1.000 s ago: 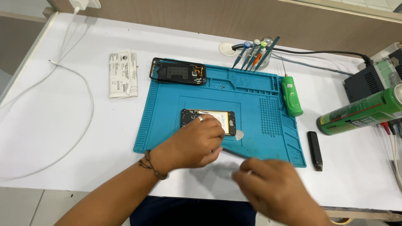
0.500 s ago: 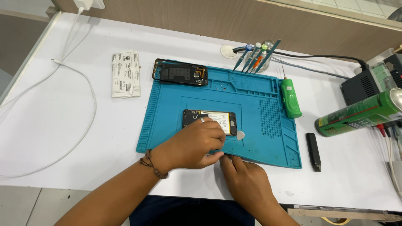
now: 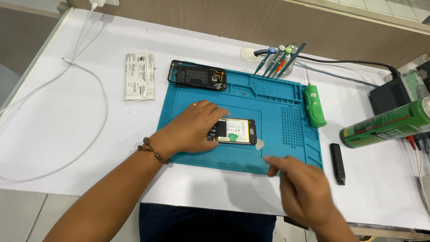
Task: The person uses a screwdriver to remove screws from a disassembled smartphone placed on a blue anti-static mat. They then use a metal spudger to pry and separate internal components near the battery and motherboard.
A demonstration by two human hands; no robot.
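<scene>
Fingers of the left hand (image 3: pixel 192 131) are pressing the opened phone (image 3: pixel 233 131) flat on the blue mat (image 3: pixel 277 112), apparently steadying it. Empty, loosely spread, the right hand (image 3: pixel 301 190) is hovering near the mat's front edge.

A single view comes from a camera on the person's head, looking steeply down and forward over the white bench (image 3: pixel 67 134). It sits close, with both forearms entering from the bottom edge. The blue mat (image 3: pixel 277 103) fills the centre, and the wooden wall (image 3: pixel 224 22) closes the top edge.
</scene>
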